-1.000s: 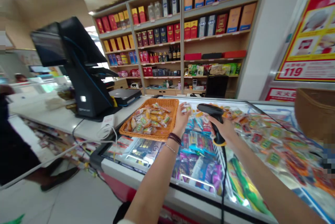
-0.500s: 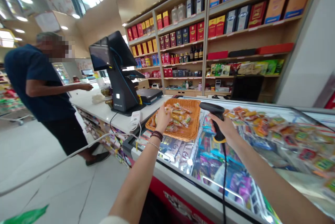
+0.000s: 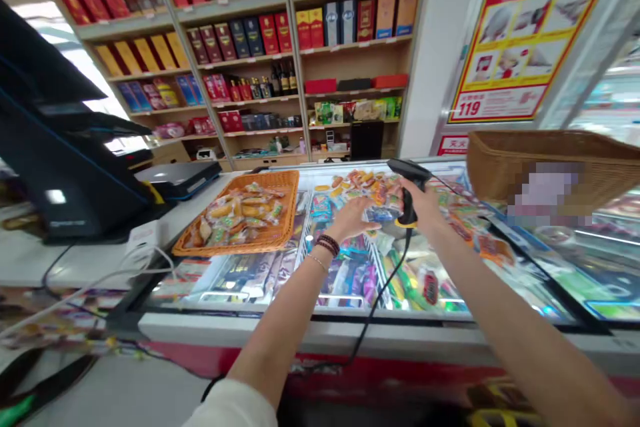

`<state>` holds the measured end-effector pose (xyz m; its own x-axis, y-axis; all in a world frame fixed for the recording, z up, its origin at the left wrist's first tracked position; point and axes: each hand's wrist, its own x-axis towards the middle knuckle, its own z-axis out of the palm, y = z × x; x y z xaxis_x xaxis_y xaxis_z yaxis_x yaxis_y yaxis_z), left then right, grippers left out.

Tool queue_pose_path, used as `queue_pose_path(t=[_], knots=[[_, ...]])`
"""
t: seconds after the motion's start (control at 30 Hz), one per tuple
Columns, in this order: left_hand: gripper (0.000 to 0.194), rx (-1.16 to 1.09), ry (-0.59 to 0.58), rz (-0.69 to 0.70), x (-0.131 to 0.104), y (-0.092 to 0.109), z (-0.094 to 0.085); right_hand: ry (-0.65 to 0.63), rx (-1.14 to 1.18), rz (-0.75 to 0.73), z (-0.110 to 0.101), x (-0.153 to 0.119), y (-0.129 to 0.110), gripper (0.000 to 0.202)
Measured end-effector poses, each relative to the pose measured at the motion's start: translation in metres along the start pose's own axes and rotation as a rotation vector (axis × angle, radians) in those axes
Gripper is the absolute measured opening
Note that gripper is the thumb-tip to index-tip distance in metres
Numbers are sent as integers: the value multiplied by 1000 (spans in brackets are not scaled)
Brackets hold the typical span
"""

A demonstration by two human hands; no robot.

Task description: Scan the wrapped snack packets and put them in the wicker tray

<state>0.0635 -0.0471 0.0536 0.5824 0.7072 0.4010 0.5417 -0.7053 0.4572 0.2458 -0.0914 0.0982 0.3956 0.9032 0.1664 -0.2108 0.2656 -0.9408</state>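
Observation:
In the head view, my right hand (image 3: 421, 206) grips the handle of a black barcode scanner (image 3: 404, 168), whose cord runs down over the freezer's front. My left hand (image 3: 353, 219) is held out over the glass with fingers apart and nothing visible in it. It is close to a loose pile of wrapped snacks (image 3: 363, 180) lying on the glass top, partly hidden behind both hands. To the left, an orange wicker tray (image 3: 287, 204) carries several more wrapped snacks (image 3: 245, 209).
Under my arms is a glass-topped freezer (image 3: 215, 322) with packaged goods inside. A black checkout terminal (image 3: 55, 140) and a flat scale (image 3: 177, 177) stand at left. A brown wicker basket (image 3: 500, 160) is at right. Shelves of boxes (image 3: 250, 37) line the back.
The view has swung right, and the person at left is out of sight. My left hand has left the wicker tray and moved right toward the loose snacks. My right hand still holds the scanner.

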Motion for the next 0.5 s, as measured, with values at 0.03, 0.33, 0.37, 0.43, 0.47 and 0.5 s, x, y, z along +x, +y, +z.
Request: queue_pose_path(t=[0.03, 0.33, 0.37, 0.43, 0.47, 0.5], knots=[[63, 20, 1, -81, 3, 1, 13, 15, 7, 5, -4, 0, 3, 35], [79, 206, 346, -626, 7, -21, 37, 20, -68, 134, 3, -3, 51, 35], [75, 227, 347, -661, 6, -24, 35, -2, -75, 138, 5, -2, 55, 36], [66, 233, 352, -688, 5, -29, 34, -48, -87, 142, 7, -1, 59, 38], [62, 207, 354, -674, 5, -32, 35, -72, -92, 141, 8, -1, 61, 38], [58, 155, 362, -645, 5, -34, 37, -93, -97, 137, 9, -1, 61, 38]])
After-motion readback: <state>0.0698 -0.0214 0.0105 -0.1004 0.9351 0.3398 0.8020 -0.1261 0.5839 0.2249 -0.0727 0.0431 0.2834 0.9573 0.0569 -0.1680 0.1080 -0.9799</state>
